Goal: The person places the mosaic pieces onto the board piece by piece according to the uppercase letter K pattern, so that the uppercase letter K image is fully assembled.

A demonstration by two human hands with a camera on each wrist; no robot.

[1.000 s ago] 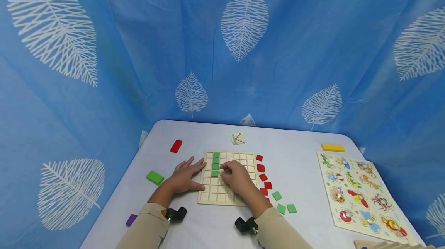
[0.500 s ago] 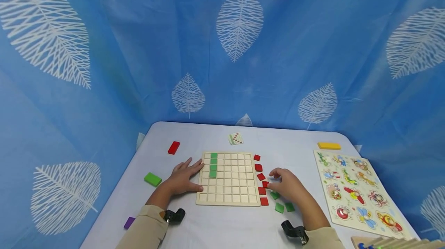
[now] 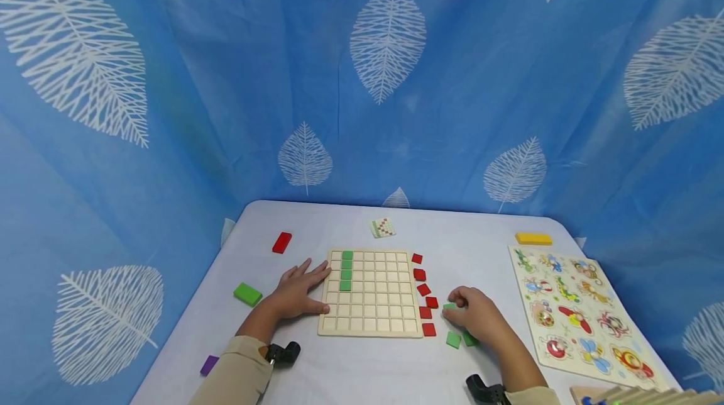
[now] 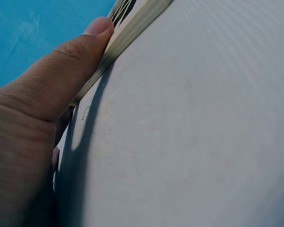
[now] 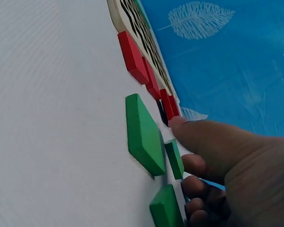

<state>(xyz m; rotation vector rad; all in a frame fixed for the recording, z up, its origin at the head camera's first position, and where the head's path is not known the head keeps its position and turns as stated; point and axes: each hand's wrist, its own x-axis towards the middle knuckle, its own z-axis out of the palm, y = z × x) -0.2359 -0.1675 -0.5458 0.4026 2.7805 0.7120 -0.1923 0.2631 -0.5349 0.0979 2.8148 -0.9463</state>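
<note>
My left hand (image 3: 296,292) lies with fingers spread at the left edge of a wooden grid board (image 3: 379,304). Its thumb (image 4: 80,56) rests against the board's rim in the left wrist view. A column of several green tiles (image 3: 346,274) sits in the board's second column. Right of the board, my right hand (image 3: 475,316) has its thumb and index finger at a small green square tile (image 3: 449,306), pinching it as far as I can see; the fingers partly hide it. Two more green tiles (image 5: 144,137) lie close by on the table.
Several red tiles (image 3: 424,312) line the board's right side. A pattern card (image 3: 383,227) lies behind it. Red (image 3: 282,243), green (image 3: 247,294) and purple (image 3: 209,365) blocks are at left; a yellow block (image 3: 534,239) and an insect puzzle board (image 3: 582,320) at right.
My right hand has left the board, moved right to the green tiles, and drawn its thumb and finger together at one, which has shifted slightly. The left hand has stayed at the board.
</note>
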